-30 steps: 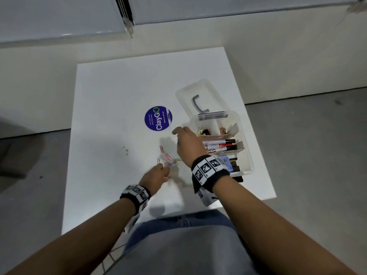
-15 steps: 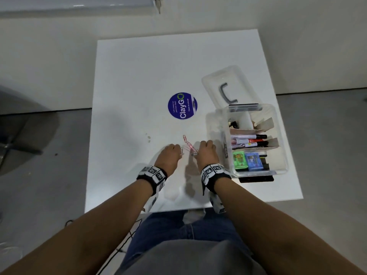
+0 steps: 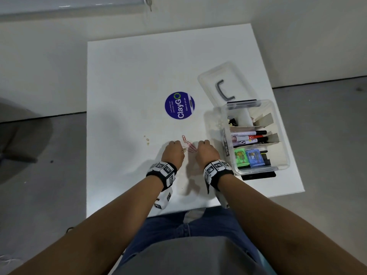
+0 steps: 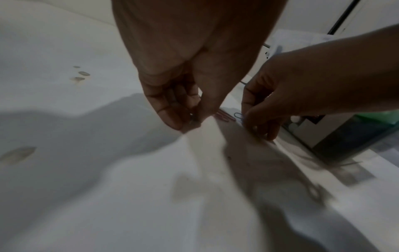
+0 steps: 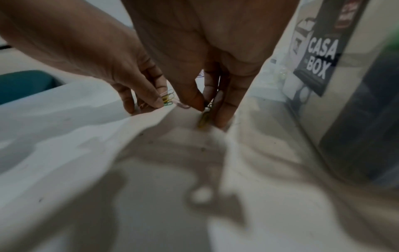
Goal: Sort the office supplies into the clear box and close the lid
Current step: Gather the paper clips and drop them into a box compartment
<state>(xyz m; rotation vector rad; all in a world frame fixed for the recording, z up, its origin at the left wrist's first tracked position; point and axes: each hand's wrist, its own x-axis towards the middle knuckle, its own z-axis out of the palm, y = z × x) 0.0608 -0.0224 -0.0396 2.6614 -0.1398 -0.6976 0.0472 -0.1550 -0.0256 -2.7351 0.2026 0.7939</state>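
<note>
Loose coloured paper clips [image 3: 187, 144] lie on the white table [image 3: 129, 76] between my two hands. My left hand [image 3: 174, 150] pinches a small bunch of yellow, green and pink clips [image 5: 167, 98] in its curled fingers. My right hand [image 3: 204, 150] is just to the right of it, its thumb and fingers pinching clips [image 5: 206, 109] against the table. The clear box [image 3: 260, 170] stands open right of my right hand. It holds markers [image 3: 248, 136], a green and a blue packet and binder clips. Its lid [image 3: 210, 80] is tipped back behind it.
A round blue ClayGo sticker [image 3: 179, 105] is stuck on the table beyond the clips. Small brown stains [image 3: 147, 138] mark the surface left of them. The table's front edge is close to my lap, and the box sits near the right edge.
My right hand has come back from beside the box and now sits next to the left hand at the clips. Over the last half second both hands have barely moved.
</note>
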